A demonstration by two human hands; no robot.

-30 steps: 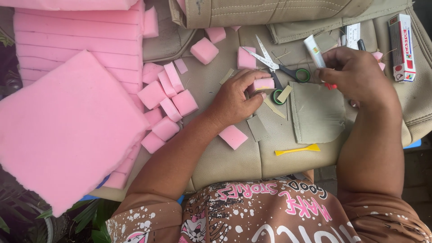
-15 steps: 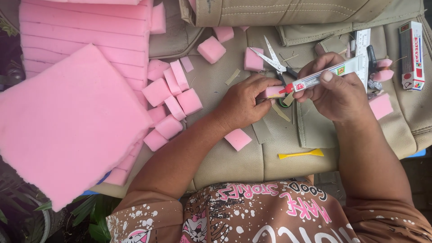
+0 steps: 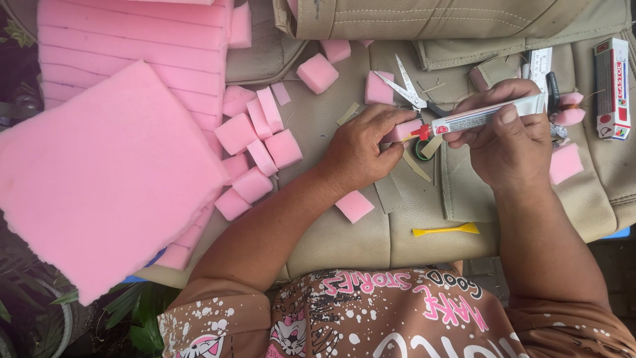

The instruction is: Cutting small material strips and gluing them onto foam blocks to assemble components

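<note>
A white glue tube with a red nozzle [image 3: 487,117], newly raised in the right hand [image 3: 510,142], is now pressed to the small pink foam piece [image 3: 400,131] pinched in the left hand [image 3: 361,149], centre frame.

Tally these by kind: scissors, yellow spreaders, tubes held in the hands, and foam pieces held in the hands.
Scissors: 1
Yellow spreader: 1
Glue tube, in the right hand: 1
Pink foam piece, in the left hand: 1
Total: 4
</note>
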